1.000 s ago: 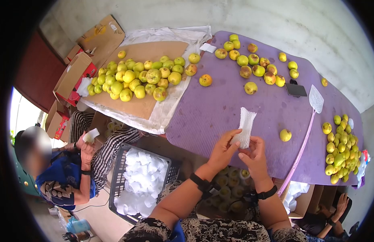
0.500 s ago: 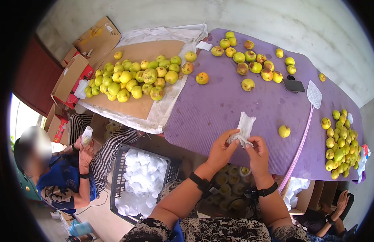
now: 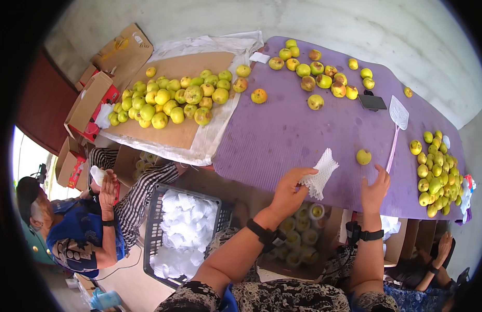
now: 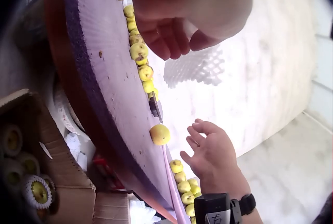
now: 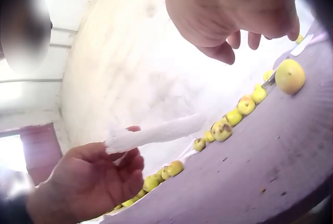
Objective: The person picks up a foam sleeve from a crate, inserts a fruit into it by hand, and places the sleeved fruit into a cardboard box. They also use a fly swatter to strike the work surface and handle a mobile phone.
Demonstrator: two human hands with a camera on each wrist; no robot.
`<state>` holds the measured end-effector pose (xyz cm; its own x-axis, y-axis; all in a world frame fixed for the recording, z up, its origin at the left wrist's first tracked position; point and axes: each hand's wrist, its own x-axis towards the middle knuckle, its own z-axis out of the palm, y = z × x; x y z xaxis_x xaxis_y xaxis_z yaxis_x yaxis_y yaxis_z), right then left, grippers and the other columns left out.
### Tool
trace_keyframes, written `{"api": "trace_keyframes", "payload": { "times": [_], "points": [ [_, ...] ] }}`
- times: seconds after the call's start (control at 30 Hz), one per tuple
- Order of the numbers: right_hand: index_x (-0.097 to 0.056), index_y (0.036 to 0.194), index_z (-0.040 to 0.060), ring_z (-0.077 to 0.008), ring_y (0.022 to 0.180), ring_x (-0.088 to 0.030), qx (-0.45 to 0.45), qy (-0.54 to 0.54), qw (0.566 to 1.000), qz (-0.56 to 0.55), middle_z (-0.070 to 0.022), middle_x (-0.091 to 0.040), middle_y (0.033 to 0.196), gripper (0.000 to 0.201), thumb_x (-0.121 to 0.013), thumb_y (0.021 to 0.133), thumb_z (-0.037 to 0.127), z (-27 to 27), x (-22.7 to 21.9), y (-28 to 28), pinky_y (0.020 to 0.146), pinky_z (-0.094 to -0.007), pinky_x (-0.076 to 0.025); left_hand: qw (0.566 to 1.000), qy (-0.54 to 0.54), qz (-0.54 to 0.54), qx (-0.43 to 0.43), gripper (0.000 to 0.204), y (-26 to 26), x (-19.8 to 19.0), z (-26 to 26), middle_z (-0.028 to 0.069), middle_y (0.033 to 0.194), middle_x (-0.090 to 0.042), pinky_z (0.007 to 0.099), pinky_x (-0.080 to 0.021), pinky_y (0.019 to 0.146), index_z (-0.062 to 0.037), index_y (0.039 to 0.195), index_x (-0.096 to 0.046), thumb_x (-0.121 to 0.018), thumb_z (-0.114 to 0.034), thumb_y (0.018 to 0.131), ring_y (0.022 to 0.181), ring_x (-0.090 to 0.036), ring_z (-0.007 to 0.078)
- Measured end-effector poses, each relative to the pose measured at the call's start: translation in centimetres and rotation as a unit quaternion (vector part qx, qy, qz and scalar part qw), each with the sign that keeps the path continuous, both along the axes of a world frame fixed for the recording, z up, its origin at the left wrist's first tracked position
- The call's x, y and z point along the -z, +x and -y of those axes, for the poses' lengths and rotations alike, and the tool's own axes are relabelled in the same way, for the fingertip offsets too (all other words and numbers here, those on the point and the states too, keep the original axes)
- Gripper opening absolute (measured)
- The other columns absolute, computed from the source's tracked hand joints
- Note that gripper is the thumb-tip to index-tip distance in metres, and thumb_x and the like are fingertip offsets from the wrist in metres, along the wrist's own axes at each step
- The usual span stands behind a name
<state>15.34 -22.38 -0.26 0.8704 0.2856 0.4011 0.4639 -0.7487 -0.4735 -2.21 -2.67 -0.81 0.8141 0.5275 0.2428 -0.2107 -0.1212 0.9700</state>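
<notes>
Now a white label [image 4: 217,218], its dark mark unclear, shows on the black wrist device [image 4: 210,202]; the right hand [image 3: 374,191] has its fingers apart, near a round yellow-green apple [image 3: 363,156], while the left hand [image 3: 290,194] pinches a white, lattice-textured foam net [image 3: 322,174] above the ribbed purple mat [image 3: 282,138].

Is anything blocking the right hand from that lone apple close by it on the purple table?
Nothing visible does. The gap between the right hand and the apple looks open. The pink swatter handle lies to the apple's right, and the white foam net is off left, in the left hand.
</notes>
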Motion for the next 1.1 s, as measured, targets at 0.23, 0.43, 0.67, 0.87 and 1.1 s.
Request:
{"api": "trace_keyframes", "payload": {
  "times": [0.23,0.43,0.67,0.87,1.1],
  "points": [
    [-0.047,0.134,0.0084,-0.0401,0.118,-0.049,0.120,-0.217,0.963,-0.101,-0.0202,-0.053,0.121,0.064,-0.072,0.077,0.023,5.1,1.0,-0.6,0.100,-0.0481,-0.043,0.993,0.097,0.062,0.014,0.042,-1.7,0.2,1.9,0.0122,0.103,-0.063,0.0321,-0.047,0.080,-0.0063,0.112,-0.065,-0.050,0.010,0.075,0.091,-0.059,0.0275],
    [-0.047,0.128,0.0045,-0.0410,0.115,-0.052,0.132,-0.240,0.958,-0.089,-0.0218,-0.054,0.120,0.052,-0.065,0.081,0.017,6.6,2.4,-1.6,0.093,-0.0475,-0.050,0.991,0.112,0.019,0.065,0.039,-3.2,-0.3,4.4,0.0115,0.096,-0.061,0.0343,-0.046,0.075,-0.0070,0.110,-0.064,-0.052,0.008,0.076,0.083,-0.057,0.0272],
    [-0.047,0.127,0.0027,-0.0435,0.109,-0.056,0.152,-0.211,0.963,-0.073,-0.0256,-0.053,0.121,0.046,-0.057,0.083,0.011,8.2,4.4,-0.4,0.091,-0.0487,-0.050,0.990,0.114,0.000,0.088,0.040,-4.0,-1.0,5.4,0.0115,0.097,-0.059,0.0347,-0.045,0.071,-0.0086,0.113,-0.063,-0.053,0.006,0.077,0.079,-0.055,0.0261],
    [-0.040,0.138,0.0009,-0.0322,0.082,-0.065,0.088,0.073,0.968,-0.224,-0.0221,-0.061,0.105,0.055,-0.050,0.085,0.008,10.5,6.3,2.6,0.073,-0.0407,-0.053,0.985,0.150,0.022,0.081,0.040,-4.9,-1.1,5.3,0.0101,0.092,-0.058,0.0348,-0.045,0.068,-0.0096,0.112,-0.063,-0.054,0.006,0.076,0.075,-0.054,0.0257],
    [-0.037,0.142,0.0037,-0.0108,0.062,-0.052,0.057,0.388,0.902,-0.183,-0.0079,-0.055,0.090,0.051,-0.043,0.091,0.005,5.1,-0.8,-3.1,0.050,-0.0235,-0.040,0.985,0.156,0.027,0.067,0.039,-5.8,-1.5,4.3,0.0098,0.093,-0.058,0.0345,-0.045,0.068,-0.0090,0.111,-0.062,-0.054,0.007,0.076,0.074,-0.054,0.0255]
  ]
}}
